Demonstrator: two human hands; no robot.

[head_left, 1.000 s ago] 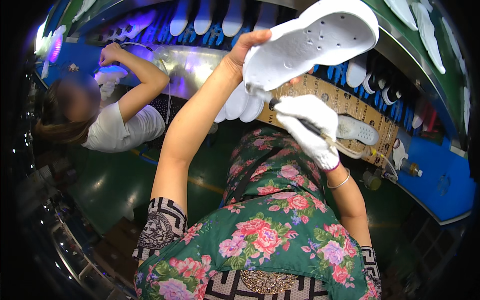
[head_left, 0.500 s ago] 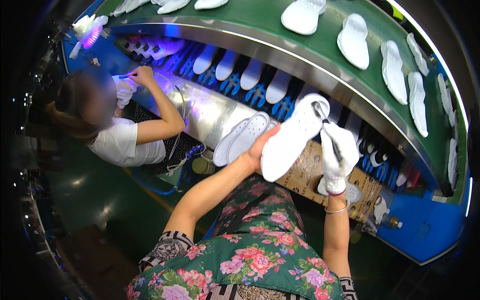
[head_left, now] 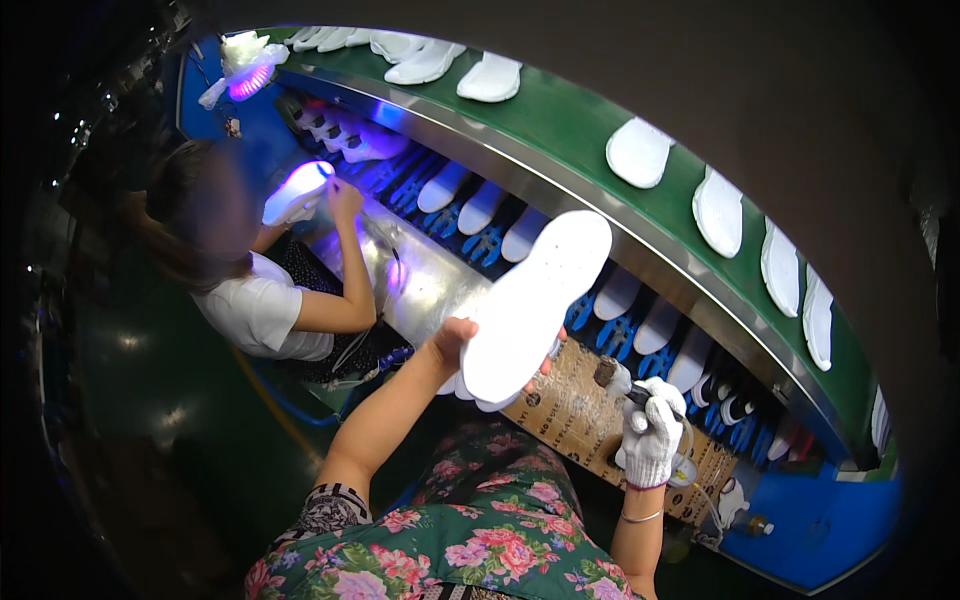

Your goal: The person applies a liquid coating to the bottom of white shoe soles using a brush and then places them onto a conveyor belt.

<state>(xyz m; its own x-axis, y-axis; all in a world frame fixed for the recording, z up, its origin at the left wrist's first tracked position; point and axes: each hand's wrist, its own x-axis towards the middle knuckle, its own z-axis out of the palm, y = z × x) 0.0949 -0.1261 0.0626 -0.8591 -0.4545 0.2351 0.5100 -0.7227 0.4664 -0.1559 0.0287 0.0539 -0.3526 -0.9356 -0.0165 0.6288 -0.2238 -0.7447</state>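
Note:
A white shoe sole [head_left: 535,305] stands out in front of me, its toe end pointing away and to the right. My left hand [head_left: 457,338] is bare and closed around its lower part, thumb on the near side and fingertips showing at the other edge. Behind its lower end, more pale soles [head_left: 492,404] show in part. To the right, my right hand [head_left: 652,428], in a white knit glove, is closed on a dark-handled brush [head_left: 638,394]. The brush's pale end is beside a small brown block [head_left: 604,372] on the cardboard-covered bench [head_left: 560,415].
A green conveyor belt [head_left: 570,110] carries white soles along the back. Below it, blue racks [head_left: 615,335] hold several upright soles. At left, a person in a white shirt [head_left: 262,318] handles a violet-lit sole [head_left: 300,195]. A small bottle [head_left: 757,525] lies at the right end.
My right hand has drawn the brush off the sole, down to the bench. The sole in my left hand has shifted lower left. The person at left has raised a lit sole.

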